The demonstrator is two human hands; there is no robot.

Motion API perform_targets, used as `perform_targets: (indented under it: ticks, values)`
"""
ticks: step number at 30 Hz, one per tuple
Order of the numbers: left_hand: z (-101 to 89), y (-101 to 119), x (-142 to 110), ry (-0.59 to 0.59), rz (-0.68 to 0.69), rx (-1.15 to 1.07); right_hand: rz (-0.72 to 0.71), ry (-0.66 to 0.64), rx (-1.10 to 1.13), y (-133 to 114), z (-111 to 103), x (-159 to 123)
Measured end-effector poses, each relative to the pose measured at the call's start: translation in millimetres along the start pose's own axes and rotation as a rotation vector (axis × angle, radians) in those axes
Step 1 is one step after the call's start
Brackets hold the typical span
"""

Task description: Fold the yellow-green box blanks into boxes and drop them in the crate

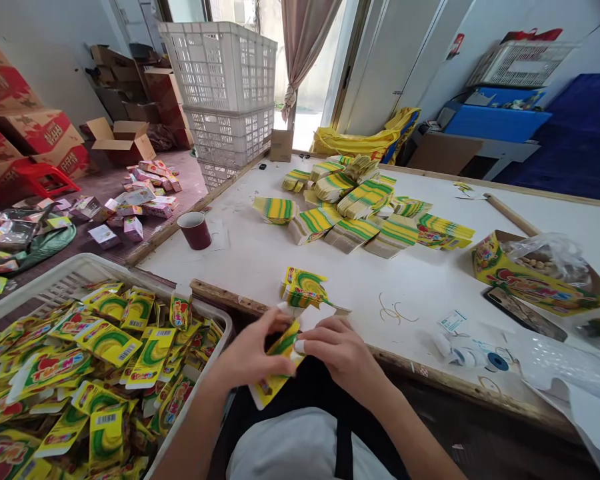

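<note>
My left hand (253,353) and my right hand (343,357) meet over my lap at the table's near edge. Both pinch one flat yellow and green printed card (275,383), the left on its upper left side, the right on its top. Just beyond my fingers a small stack of folded yellow cards (304,288) lies on the white table (260,257). At my left a white crate (55,280) is heaped with several yellow and green packets (107,343).
Stacks of yellow and green flat cards (365,213) cover the table's middle. A dark red cup (195,230) stands near its left edge. At the right are an open printed box (530,283) with a plastic bag, and tape rolls (480,357). Tall white crates (220,87) and cartons stand behind.
</note>
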State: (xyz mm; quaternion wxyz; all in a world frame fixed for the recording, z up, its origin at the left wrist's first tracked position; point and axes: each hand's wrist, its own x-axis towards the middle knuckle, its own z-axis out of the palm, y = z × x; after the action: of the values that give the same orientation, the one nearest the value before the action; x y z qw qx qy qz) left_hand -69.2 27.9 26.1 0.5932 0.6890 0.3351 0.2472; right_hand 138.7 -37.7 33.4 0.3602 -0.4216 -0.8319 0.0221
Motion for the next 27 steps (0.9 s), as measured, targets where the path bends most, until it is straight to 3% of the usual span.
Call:
perform_targets:
  ticks: [3, 7, 10, 13, 18, 22, 24, 27]
  values:
    - [24.0, -2.8, 4.1, 0.006, -0.088, 0.112, 0.063, 0.115, -0.022, -8.9, 10.6, -0.8]
    - [43.9, -6.2, 10.7, 0.267, 0.005, 0.064, 0.366, 0.437, 0.067, -22.4, 31.7, -7.0]
    - [46.6, -7.3, 10.0, 0.379, 0.086, 0.097, 0.574, 0.569, 0.342, -30.1, 40.6, -8.2]
    - [48.6, -9.9, 6.4, 0.401, 0.149, 0.154, 0.761, 0.636, 0.683, -28.6, 33.9, -2.3]
    - [57.0, -15.8, 2.4, 0.286, 0.251, 0.235, 0.983, 0.457, 1.115, -14.5, 11.2, 12.1]
    - [61.6, -18.2, 1.6, 0.275, 0.282, 0.214, 1.246, 0.289, 1.481, -9.8, 18.3, 10.8]
    - [61.2, -17.9, 2.2, 0.298, 0.273, 0.201, 1.258, 0.24, 1.61, -10.8, 26.9, 6.2]
    - [58.3, -15.0, 4.1, 0.361, 0.257, 0.204, 1.09, 0.252, 1.649, -14.3, 33.4, -0.1]
